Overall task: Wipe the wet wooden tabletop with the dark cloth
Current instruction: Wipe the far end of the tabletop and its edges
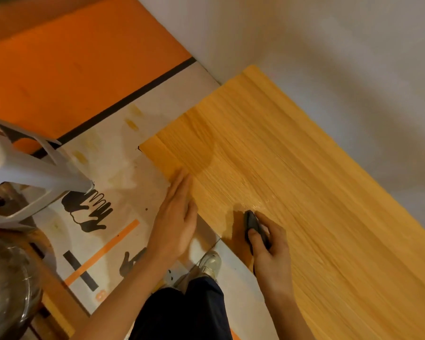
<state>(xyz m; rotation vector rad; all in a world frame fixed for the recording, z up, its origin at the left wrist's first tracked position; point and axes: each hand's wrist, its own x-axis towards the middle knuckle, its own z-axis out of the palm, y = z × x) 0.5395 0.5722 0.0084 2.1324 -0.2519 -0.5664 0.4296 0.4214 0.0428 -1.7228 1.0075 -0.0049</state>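
The wooden tabletop (292,173) runs from upper middle to lower right, light oak with a grain. A wet sheen and streaks show near its front edge, just beyond the cloth. My right hand (271,251) presses a small dark cloth (253,225) onto the wood close to that edge, fingers curled over it. My left hand (177,217) lies flat with fingers together, its fingertips resting on the table's left front edge and holding nothing. Most of the cloth is hidden under my right fingers.
A white plastic stool (22,177) stands at the left. A shiny metal bowl (5,290) sits at the lower left. The floor (113,192) is pale with black hand prints and orange stripes. A white wall (329,45) borders the table's far side. My shoe (210,263) is below the table edge.
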